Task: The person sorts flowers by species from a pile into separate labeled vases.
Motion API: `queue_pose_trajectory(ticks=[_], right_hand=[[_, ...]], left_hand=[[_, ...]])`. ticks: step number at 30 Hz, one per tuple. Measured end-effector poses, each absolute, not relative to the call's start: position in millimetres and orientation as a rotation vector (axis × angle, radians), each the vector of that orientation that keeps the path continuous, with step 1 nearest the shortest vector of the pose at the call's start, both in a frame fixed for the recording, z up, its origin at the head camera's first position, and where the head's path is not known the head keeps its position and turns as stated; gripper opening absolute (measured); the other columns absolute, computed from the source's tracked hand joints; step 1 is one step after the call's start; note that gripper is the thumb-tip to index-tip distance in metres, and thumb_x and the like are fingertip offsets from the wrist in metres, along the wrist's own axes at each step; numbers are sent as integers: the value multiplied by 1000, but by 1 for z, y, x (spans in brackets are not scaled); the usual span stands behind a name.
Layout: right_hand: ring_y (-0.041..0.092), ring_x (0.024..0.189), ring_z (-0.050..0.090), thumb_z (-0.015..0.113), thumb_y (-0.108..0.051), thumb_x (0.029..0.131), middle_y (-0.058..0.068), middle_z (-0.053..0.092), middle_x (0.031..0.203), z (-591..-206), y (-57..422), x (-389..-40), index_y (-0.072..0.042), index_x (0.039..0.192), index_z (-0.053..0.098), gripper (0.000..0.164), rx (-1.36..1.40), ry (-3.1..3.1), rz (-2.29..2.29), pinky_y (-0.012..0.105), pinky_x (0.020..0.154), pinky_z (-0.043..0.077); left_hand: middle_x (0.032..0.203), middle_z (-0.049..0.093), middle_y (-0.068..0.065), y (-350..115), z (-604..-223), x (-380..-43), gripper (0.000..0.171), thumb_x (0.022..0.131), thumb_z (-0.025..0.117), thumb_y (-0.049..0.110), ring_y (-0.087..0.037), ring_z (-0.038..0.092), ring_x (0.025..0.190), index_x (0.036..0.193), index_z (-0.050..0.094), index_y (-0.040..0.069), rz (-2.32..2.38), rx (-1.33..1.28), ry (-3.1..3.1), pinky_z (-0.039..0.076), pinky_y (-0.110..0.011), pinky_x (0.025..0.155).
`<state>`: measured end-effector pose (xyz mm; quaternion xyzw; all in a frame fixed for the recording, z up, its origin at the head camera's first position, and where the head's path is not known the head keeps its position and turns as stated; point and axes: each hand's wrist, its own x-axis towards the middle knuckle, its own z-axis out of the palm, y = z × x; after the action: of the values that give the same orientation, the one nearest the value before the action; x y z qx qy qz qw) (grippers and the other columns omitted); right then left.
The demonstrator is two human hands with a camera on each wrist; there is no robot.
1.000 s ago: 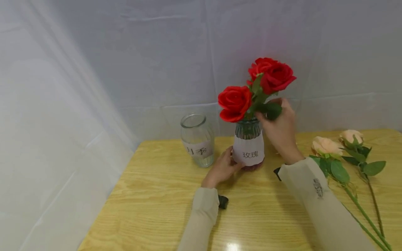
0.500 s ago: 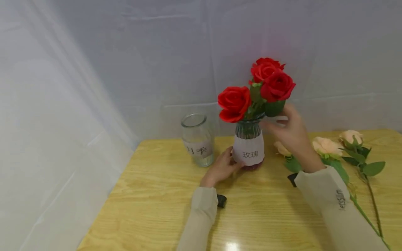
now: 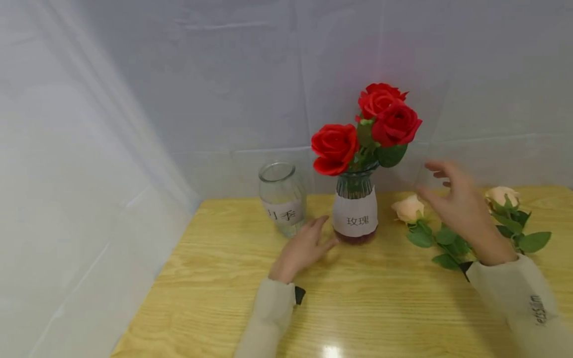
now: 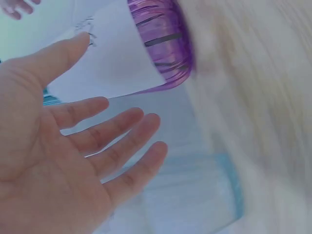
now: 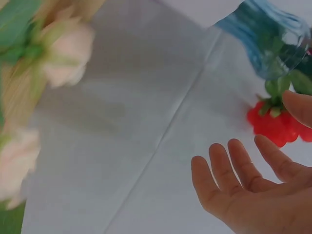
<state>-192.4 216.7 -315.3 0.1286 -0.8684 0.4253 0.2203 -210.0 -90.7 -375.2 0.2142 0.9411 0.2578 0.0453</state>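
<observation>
Three red roses (image 3: 334,148) stand in a ribbed glass vase (image 3: 355,214) with a white paper label and a purplish base. Just left of that vase, my left hand (image 3: 301,251) is spread with its fingers apart, holding nothing; in the left wrist view the palm (image 4: 53,165) faces the labelled vase (image 4: 112,53). My right hand (image 3: 465,209) hovers to the right of the roses, fingers loosely bent and nothing in them. Below and around it lie peach roses (image 3: 409,209) with green leaves on the table. Their stems are partly hidden by my right arm.
A second clear glass vase (image 3: 282,199), labelled and holding no flowers, stands left of the rose vase. The wooden table (image 3: 215,298) meets a white cloth backdrop (image 3: 233,99) behind. Another peach rose (image 3: 503,196) lies at the far right.
My right hand has let go at the red roses' stems and moved right, over the peach roses. My left hand has come off the labelled vase and drawn back a little left.
</observation>
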Motion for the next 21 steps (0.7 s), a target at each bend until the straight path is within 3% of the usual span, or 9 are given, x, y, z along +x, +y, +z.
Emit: queue_pose_trajectory(ticks=[6, 13, 15, 20, 21], right_hand=[[53, 108, 49, 69, -10, 96, 37, 51, 125, -329, 246, -182, 13, 130, 54, 43, 348, -2420, 876, 68, 79, 39], [58, 105, 49, 69, -12, 96, 39, 52, 121, -347, 267, -173, 16, 121, 55, 40, 342, -2399, 603, 69, 78, 41], [56, 99, 51, 69, -12, 96, 39, 52, 120, -351, 273, -171, 16, 120, 55, 40, 354, -2393, 543, 67, 73, 43], [56, 97, 49, 70, -4, 93, 40, 51, 114, -357, 287, -163, 17, 119, 55, 37, 342, -2425, 459, 67, 74, 41], [57, 97, 48, 68, -9, 97, 41, 52, 113, -358, 290, -161, 18, 118, 55, 37, 341, -2424, 448, 68, 76, 41]], left_hand=[[142, 53, -21, -109, -360, -187, 58, 102, 65, 31, -36, 52, 130, 147, 47, 0, 605, 876, 3094, 47, -48, 104], [126, 61, -19, -137, -354, -171, 52, 93, 78, 24, -34, 61, 114, 133, 57, -3, 459, 1104, 3373, 54, -44, 92], [126, 61, -20, -144, -355, -170, 53, 91, 79, 23, -35, 61, 113, 131, 58, -4, 451, 1129, 3415, 54, -44, 92], [129, 61, -21, -160, -357, -171, 54, 89, 82, 18, -38, 58, 118, 132, 58, -6, 517, 1053, 3492, 50, -50, 98], [129, 61, -22, -163, -357, -172, 54, 88, 82, 17, -38, 58, 118, 131, 58, -6, 532, 1021, 3510, 50, -51, 98]])
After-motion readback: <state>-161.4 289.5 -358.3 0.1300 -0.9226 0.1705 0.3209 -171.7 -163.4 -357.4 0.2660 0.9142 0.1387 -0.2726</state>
